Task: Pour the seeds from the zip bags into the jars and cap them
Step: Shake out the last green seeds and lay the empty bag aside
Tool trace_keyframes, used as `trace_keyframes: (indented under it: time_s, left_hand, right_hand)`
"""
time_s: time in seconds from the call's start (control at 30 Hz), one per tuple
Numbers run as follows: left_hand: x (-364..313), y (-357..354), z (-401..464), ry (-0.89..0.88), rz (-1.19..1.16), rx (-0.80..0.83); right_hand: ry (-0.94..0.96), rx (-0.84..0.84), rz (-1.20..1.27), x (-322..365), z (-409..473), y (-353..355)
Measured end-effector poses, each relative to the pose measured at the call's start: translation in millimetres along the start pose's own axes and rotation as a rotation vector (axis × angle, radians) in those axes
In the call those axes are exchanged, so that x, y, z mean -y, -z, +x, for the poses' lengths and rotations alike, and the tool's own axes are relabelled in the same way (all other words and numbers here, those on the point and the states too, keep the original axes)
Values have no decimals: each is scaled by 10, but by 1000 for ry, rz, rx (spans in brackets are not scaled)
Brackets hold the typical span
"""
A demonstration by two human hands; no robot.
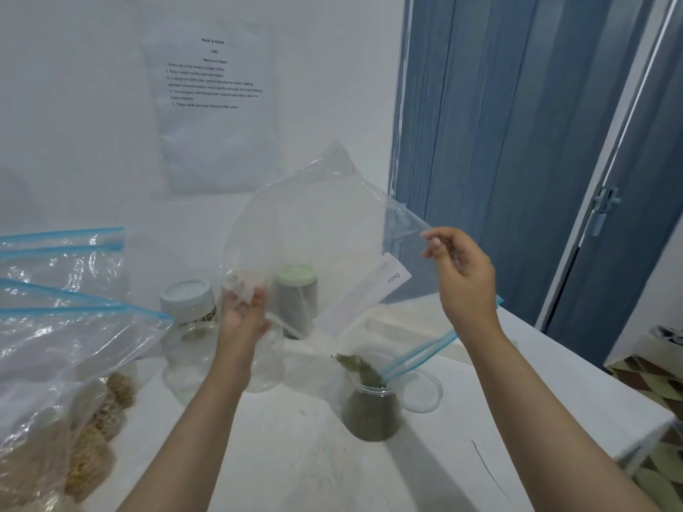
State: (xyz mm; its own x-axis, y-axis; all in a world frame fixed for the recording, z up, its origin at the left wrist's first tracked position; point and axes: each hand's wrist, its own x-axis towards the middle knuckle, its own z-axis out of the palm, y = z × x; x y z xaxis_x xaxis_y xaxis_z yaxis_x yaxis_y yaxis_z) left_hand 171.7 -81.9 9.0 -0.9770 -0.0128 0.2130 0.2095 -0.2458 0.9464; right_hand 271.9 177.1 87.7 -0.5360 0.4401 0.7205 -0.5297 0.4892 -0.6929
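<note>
Clear plastic blurs much of what lies behind it: you hold the zip bag (332, 230) tilted, its blue mouth over the open jar (371, 412) of green seeds (356, 365). Your left hand (244, 312) grips a bottom corner; your right hand (462, 275) pinches the side edge.

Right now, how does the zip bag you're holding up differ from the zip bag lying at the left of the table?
The held zip bag is lifted and tipped, its blue zip mouth down at the open jar; the left zip bag rests on the table. The held bag is nearly empty, a few green seeds at its mouth; the left bag holds tan seeds. The left hand and right hand grip the held bag; nothing touches the left one. Both are clear with blue zips.
</note>
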Motion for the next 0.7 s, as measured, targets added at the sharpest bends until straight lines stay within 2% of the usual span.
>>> trace_keyframes:
  time_s: [0.17, 0.7]
  left_hand:
    - [-34, -190, 8, 22, -122, 58]
    - [-342, -613, 96, -110, -175, 180]
  right_hand:
    - [-1, -4, -1, -56, 6, 48]
    - [-147, -106, 12, -297, -89, 241]
